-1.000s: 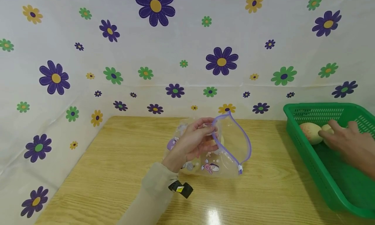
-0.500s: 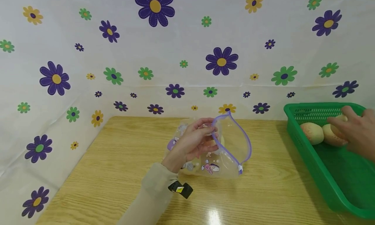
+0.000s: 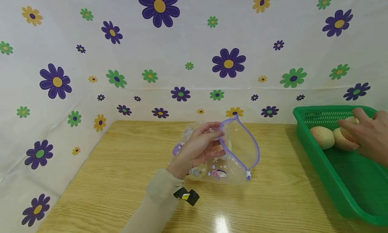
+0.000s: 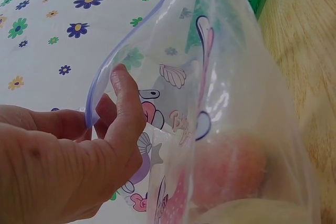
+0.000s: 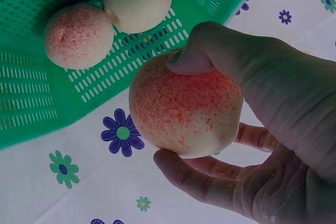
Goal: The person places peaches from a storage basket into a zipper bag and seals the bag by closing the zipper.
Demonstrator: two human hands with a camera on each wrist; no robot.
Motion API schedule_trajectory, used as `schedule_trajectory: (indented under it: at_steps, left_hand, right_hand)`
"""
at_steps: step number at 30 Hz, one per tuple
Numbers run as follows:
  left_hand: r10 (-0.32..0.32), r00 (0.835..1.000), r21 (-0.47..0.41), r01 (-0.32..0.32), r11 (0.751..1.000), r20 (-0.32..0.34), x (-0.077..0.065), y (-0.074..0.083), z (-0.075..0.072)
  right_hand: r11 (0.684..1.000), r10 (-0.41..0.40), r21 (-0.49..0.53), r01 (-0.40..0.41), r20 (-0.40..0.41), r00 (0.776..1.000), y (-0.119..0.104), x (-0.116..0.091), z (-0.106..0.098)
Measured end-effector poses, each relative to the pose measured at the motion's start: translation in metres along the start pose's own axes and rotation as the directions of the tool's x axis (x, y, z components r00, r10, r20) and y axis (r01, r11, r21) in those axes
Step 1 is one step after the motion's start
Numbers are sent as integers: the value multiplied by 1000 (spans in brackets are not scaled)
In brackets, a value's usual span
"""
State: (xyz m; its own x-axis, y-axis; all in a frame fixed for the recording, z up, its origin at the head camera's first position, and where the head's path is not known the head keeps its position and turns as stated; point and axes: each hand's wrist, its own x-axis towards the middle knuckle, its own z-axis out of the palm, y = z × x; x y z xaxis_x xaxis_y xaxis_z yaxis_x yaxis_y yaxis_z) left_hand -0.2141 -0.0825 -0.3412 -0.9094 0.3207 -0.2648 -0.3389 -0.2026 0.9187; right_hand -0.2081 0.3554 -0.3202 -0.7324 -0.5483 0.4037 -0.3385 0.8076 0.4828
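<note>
My left hand (image 3: 196, 150) pinches the purple zip edge of a clear plastic zip bag (image 3: 234, 172) printed with cartoon shells and figures. The bag's mouth gapes toward the right, and its white slider (image 3: 248, 174) hangs at the near corner. Through the plastic in the left wrist view, a reddish peach (image 4: 228, 169) and a paler round fruit (image 4: 257, 213) show. My right hand (image 3: 369, 135) grips a red-speckled peach (image 5: 184, 108) between thumb and fingers, over the green basket (image 3: 325, 179). Two more peaches, one blushed (image 5: 79, 36) and one paler (image 5: 137, 1), lie in the basket.
The basket has slotted walls and stands at the right of the wooden table (image 3: 127, 152). A white flower-printed sheet (image 3: 194, 40) rises behind the table and along its left side. A black strap (image 3: 186, 195) circles my left wrist.
My right hand reached among the peaches in the basket, took hold of one and raised it a little toward the right. My left hand and the bag stay in place.
</note>
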Motion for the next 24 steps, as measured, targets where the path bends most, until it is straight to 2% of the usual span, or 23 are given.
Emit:
schedule_trajectory:
  at_steps: [7,10,20,24]
  left_hand:
    - [2,1000,-15,-2,1000,10,-1,0,0]
    - [9,1000,-24,-8,1000,20,-2,0,0]
    - [12,1000,-31,-11,999,24,-3,0,-1]
    - [9,1000,-32,-8,999,20,-3,1,-1]
  right_hand:
    - [999,-15,29,18,-101,995,-3,3,-3]
    - [999,-20,24,23,-121,992,-5,5,-6]
    - [994,8,108,4,-104,995,-15,11,-16]
    - [993,55,108,-48,-64,996,-21,13,-21]
